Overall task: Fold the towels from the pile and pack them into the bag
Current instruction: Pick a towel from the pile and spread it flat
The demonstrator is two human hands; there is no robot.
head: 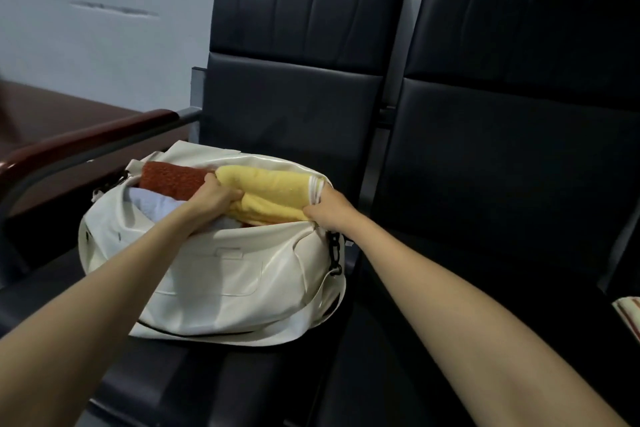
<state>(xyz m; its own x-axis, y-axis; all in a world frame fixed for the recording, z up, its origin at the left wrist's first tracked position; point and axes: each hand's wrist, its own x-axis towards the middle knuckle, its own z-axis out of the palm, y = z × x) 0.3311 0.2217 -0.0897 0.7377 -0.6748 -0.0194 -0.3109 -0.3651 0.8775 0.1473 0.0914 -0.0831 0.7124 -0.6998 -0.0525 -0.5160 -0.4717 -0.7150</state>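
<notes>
A dark reddish-brown wooden table (69, 107) stands at the far left against the pale blue wall (104, 45). Just beside it runs a grey metal armrest with a red-brown wooden cap (90, 142), which belongs to the black padded bench (519, 236) of linked seats. On the left seat sits a white glossy duffel bag (214, 281), its top gaping open. Inside, at the left end, a rust-orange knitted towel (169, 178) lies over a pale blue towel (152, 204).

The left hand (214, 196) reaches into the opening, and its fingers curl round the left end of a yellow terry towel (273, 184). This folded towel lies across the bag's mouth, half sunk in, touching the rust-orange one. The right hand (327, 210) holds the towel's other end (the one with white stripes), its fingers pinching the cloth at the bag's right rim. Just below that hand a black chain clasp (334, 250) hangs from the bag's end.

The right seat is well apart from the bag. At its far right edge lies a striped cloth (628, 315), perhaps another towel, though only a corner shows.
</notes>
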